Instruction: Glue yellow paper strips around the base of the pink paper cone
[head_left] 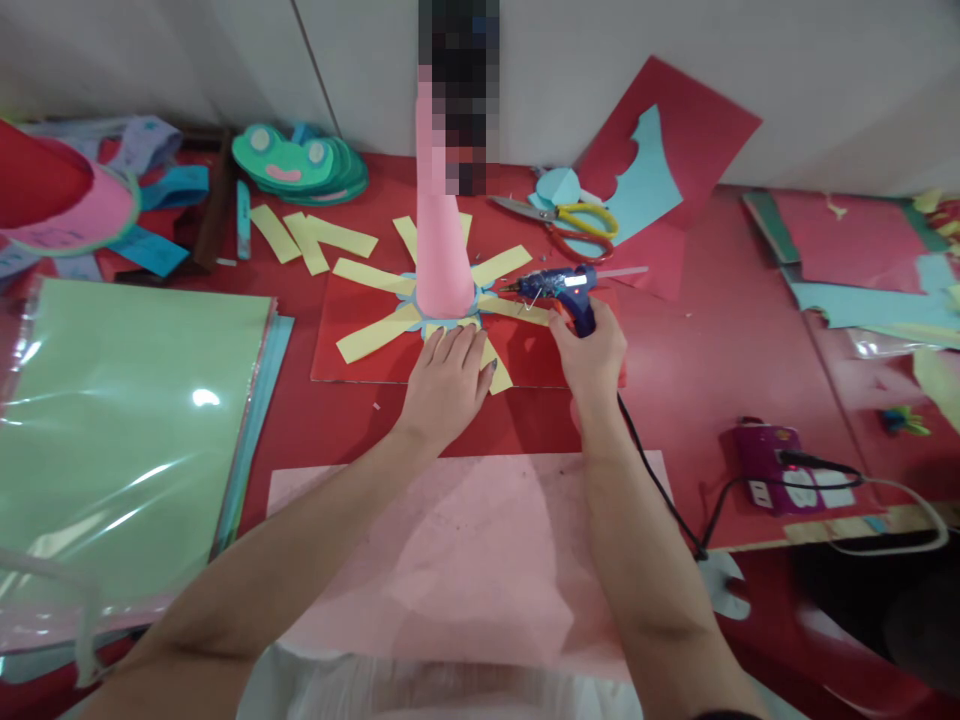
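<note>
The blue glue gun (pixel 551 285) is gripped by its handle in the right hand (pixel 592 345), its nozzle pointed toward the base of the pink paper cone (pixel 444 255). The cone is stood on a red board (pixel 526 352), with yellow strips (pixel 379 333) fanned around it. Near its base, a strip is partly covered by the left hand (pixel 444 378), laid palm down, fingers together, thumb apart. Scissors (pixel 555 215) are set beyond the gun.

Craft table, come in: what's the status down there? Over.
Right hand gripping blue glue gun, nozzle toward pink cone. Left hand resting at the cone's base. Scissors lying just beyond the glue gun.
</note>
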